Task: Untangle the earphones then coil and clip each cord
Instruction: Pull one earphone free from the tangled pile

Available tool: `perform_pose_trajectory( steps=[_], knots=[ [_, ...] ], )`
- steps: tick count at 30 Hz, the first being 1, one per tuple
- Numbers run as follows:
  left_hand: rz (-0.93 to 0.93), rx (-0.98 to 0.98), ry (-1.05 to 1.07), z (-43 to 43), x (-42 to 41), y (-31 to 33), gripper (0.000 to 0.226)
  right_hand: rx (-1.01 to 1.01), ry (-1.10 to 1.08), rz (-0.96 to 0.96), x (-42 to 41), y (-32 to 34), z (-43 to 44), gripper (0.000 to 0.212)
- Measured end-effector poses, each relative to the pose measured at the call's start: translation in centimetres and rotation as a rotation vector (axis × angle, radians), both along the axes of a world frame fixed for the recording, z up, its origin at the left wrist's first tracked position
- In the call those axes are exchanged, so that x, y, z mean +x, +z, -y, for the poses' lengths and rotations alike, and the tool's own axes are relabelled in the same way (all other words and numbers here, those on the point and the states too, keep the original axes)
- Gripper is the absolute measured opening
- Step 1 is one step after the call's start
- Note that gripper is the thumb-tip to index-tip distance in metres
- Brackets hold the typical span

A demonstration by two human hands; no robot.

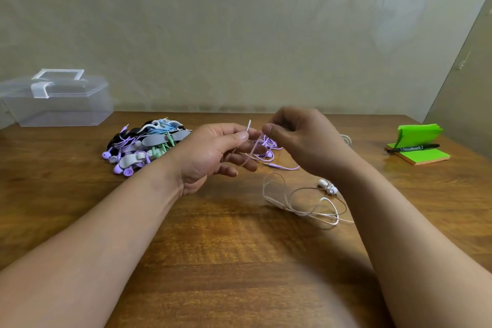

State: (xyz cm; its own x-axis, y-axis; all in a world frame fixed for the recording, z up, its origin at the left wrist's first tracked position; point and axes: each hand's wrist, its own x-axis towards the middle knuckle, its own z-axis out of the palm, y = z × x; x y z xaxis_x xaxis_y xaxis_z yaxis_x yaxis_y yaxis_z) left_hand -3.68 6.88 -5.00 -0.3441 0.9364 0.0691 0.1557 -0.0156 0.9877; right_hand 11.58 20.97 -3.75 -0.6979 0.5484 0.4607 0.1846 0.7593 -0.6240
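Left hand [213, 153] and right hand [303, 141] pinch white cord [300, 212] above table's [213, 247] middle.

Tabletop [213, 247]: brown wood grain. Earphone pile [125, 145] toward far-left corner: purple, mint, light blue, black; grey clips [154, 139]. Purple earphones [285, 168] mid-table, white earphones [275, 201] right of centre. Sticky notes [418, 133] at right edge: neon green. Marker [412, 148]: black, green label. Box [58, 106]: clear. Wall [239, 34]: beige, floral scrolls.

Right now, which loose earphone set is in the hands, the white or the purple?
The white set: the left hand pinches its pale plug, cord looped round the fingers. The purple set lies beyond the hands, plug on the table.
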Motion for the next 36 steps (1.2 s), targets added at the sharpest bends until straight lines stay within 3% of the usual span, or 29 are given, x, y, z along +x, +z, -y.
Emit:
perform_pose_trajectory(
  steps=[4,8,9,14,19,24,27,31,33,36],
  knots=[
    [-0.28,-0.077,0.033,-0.2,0.0,-0.5,0.033,-0.086,0.015,-0.025,0.3,0.0,-0.3,0.019],
    [-0.728,-0.127,0.329,-0.3,0.2,-0.2,0.03,-0.296,0.127,0.059,1.2,0.4,-0.7,0.007],
    [-0.761,-0.089,0.357,-0.2,0.7,-0.1,0.032,-0.345,0.171,0.069,1.2,0.5,-0.6,0.005],
    [-0.239,0.102,0.011,-0.7,2.4,-0.1,0.023,-0.569,0.352,-0.079,0.3,0.6,0.5,0.008],
    [0.08,0.157,0.022,-0.7,2.2,-0.5,0.018,-0.686,0.356,-0.189,0.5,0.8,0.0,0.01],
    [0.655,0.301,0.066,-0.5,-0.7,0.8,0.028,-0.6,0.306,-0.046,1.1,0.6,-1.0,0.004],
    [0.853,0.471,0.254,0.4,-4.1,1.5,0.033,-0.534,0.283,0.16,2.3,0.2,-2.5,0.011],
    [0.818,0.652,0.52,1.8,-6.9,2.3,0.027,-0.3,0.082,0.458,3.2,-0.4,-3.9,0.021],
    [0.656,0.633,0.612,1.8,-6.5,2.4,0.02,-0.277,-0.028,0.341,3.0,-0.6,-3.6,0.029],
    [0.265,0.533,0.53,0.2,-2.8,1.8,0.017,-0.39,0.076,0.168,1.9,-0.1,-1.3,0.042]
  ],
)
